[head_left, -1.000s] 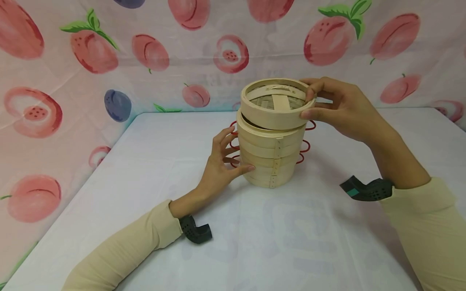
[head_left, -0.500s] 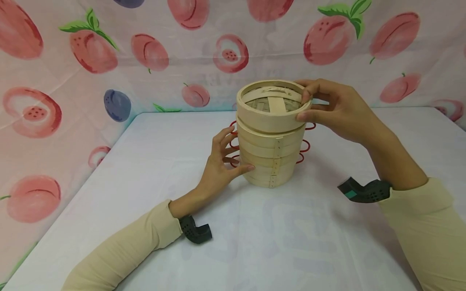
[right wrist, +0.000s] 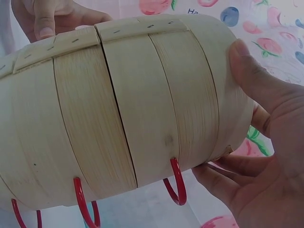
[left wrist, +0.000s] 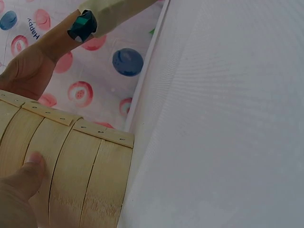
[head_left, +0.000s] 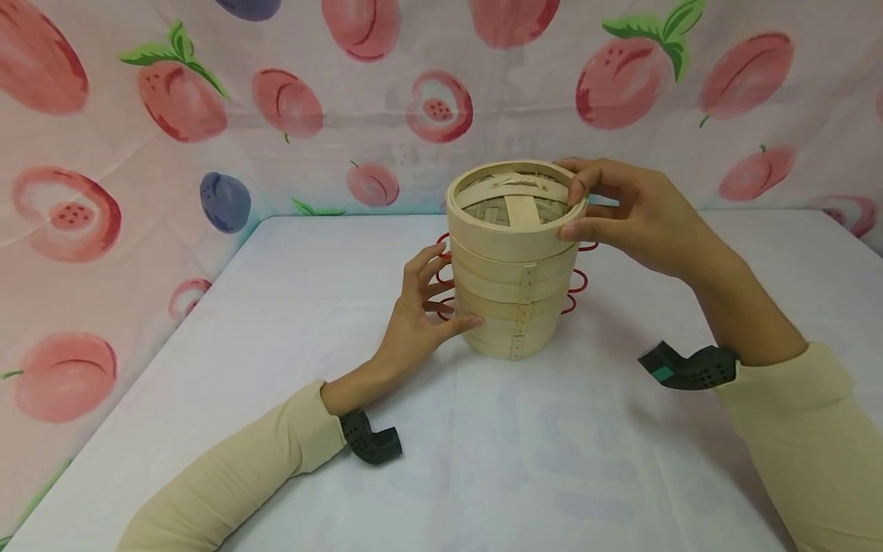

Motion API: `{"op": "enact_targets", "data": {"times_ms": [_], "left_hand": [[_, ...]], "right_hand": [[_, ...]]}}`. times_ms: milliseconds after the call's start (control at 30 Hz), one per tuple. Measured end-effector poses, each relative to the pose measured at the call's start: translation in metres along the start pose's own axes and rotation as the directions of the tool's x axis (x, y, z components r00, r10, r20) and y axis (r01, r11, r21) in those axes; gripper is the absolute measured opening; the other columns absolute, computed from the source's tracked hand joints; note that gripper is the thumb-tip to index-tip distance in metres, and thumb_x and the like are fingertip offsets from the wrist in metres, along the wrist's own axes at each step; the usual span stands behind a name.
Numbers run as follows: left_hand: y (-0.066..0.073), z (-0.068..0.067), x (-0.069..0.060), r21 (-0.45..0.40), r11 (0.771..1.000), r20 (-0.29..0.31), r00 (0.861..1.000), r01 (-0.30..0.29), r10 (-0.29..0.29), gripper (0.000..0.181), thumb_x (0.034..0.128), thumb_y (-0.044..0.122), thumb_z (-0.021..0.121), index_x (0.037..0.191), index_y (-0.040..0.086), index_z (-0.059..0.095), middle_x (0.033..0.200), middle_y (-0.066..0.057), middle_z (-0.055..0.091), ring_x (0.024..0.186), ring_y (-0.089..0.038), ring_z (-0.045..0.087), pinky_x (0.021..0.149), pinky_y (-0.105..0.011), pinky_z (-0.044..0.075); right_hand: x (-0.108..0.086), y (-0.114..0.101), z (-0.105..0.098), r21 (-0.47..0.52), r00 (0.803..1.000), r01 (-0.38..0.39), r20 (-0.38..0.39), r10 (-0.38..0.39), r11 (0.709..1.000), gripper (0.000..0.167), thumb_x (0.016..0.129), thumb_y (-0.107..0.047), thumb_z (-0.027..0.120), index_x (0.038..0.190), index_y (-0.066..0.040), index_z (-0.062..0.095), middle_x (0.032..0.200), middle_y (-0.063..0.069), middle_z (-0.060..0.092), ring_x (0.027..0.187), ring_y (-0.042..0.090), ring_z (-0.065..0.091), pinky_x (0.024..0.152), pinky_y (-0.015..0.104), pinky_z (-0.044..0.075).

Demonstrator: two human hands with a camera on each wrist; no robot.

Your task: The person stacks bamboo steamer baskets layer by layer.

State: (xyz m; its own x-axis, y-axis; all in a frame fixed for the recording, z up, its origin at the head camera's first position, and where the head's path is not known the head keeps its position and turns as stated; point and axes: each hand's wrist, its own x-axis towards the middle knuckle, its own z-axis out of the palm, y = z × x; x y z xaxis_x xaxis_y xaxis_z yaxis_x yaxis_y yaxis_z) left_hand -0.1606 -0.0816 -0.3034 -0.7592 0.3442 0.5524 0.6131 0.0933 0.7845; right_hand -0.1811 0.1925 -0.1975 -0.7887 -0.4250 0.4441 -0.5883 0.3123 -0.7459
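A bamboo steamer [head_left: 493, 310] of stacked tiers stands upright on the table, with red loop handles [head_left: 578, 281] on both sides. Its round lid [head_left: 507, 239], with a woven top and a crossing strip, sits level on the uppermost tier. My right hand [head_left: 638, 218] pinches the lid's right rim, thumb outside in front and fingers over the edge and behind. Low on the left side, my left hand [head_left: 419, 314] holds the steamer, its thumb [left wrist: 33, 171] against the front wall and its fingers by the red handles. The right wrist view shows the lid meeting the top tier.
The white tabletop [head_left: 483, 452] stretches around the steamer. Behind and to the left hangs a peach-printed cloth [head_left: 517, 100]. Each wrist carries a dark camera mount [head_left: 693, 366].
My right hand has brought the lid down and slightly left, from tilted with a gap to level on the top tier. The left hand keeps its hold in place.
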Motion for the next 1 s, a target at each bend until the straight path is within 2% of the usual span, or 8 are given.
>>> {"op": "enact_targets", "data": {"times_ms": [100,333,400,600,767,1000], "left_hand": [[0.0,0.0,0.0,0.002,1.0,0.0,1.0,0.002,-0.002,0.091,0.0751,-0.009,0.076,0.142,0.006,0.016,0.141,-0.023,0.04,0.11,-0.038,0.055,0.081,-0.055,0.051],[-0.026,0.001,0.0,-0.017,1.0,-0.011,1.0,-0.001,0.0,0.097,0.0739,-0.005,0.079,0.145,0.018,0.017,0.143,-0.014,0.041,0.111,-0.031,0.056,0.081,-0.051,0.052],[-0.029,0.001,0.001,-0.013,1.0,-0.012,1.0,-0.001,0.001,0.098,0.0737,-0.003,0.08,0.145,0.022,0.018,0.143,-0.009,0.041,0.111,-0.027,0.056,0.081,-0.047,0.053],[-0.03,0.0,0.001,0.003,1.0,-0.008,1.0,-0.009,0.009,0.098,0.0748,0.001,0.081,0.145,0.026,0.018,0.143,-0.004,0.042,0.111,-0.023,0.057,0.08,-0.042,0.054],[-0.031,0.0,0.001,0.008,1.0,-0.009,1.0,-0.004,0.004,0.099,0.0741,0.001,0.081,0.145,0.027,0.017,0.143,-0.003,0.041,0.111,-0.022,0.057,0.08,-0.041,0.054],[-0.032,0.0,0.001,-0.016,1.0,-0.008,1.0,-0.006,0.006,0.098,0.0741,-0.001,0.08,0.145,0.025,0.018,0.144,-0.008,0.04,0.111,-0.027,0.058,0.079,-0.045,0.053]], "right_hand": [[0.0,0.002,-0.001,0.008,1.0,0.012,0.008,-0.012,1.0,0.024,0.081,0.004,0.073,0.095,0.003,0.053,0.14,0.014,0.046,0.126,0.029,0.047,0.089,0.021,0.048],[0.0,0.005,-0.004,0.04,0.999,0.021,0.04,-0.022,0.999,0.024,0.083,0.006,0.07,0.099,0.003,0.053,0.141,0.016,0.044,0.126,0.028,0.047,0.087,0.022,0.049],[0.0,0.006,-0.004,0.048,0.999,0.016,0.049,-0.018,0.999,0.023,0.084,0.006,0.069,0.1,0.003,0.052,0.142,0.016,0.043,0.125,0.029,0.048,0.084,0.022,0.051],[-0.001,0.006,-0.005,0.082,0.997,0.012,0.073,-0.018,0.997,0.022,0.086,0.006,0.067,0.101,0.003,0.051,0.144,0.016,0.04,0.129,0.03,0.043,0.079,0.023,0.053],[0.0,0.008,-0.006,0.132,0.995,0.027,0.089,-0.039,0.991,0.021,0.086,0.008,0.066,0.101,0.003,0.051,0.145,0.018,0.039,0.13,0.029,0.042,0.079,0.023,0.053],[0.0,0.01,-0.006,0.146,0.995,0.029,0.095,-0.044,0.989,0.022,0.086,0.008,0.066,0.101,0.003,0.051,0.146,0.018,0.037,0.126,0.026,0.046,0.077,0.023,0.053]]}}
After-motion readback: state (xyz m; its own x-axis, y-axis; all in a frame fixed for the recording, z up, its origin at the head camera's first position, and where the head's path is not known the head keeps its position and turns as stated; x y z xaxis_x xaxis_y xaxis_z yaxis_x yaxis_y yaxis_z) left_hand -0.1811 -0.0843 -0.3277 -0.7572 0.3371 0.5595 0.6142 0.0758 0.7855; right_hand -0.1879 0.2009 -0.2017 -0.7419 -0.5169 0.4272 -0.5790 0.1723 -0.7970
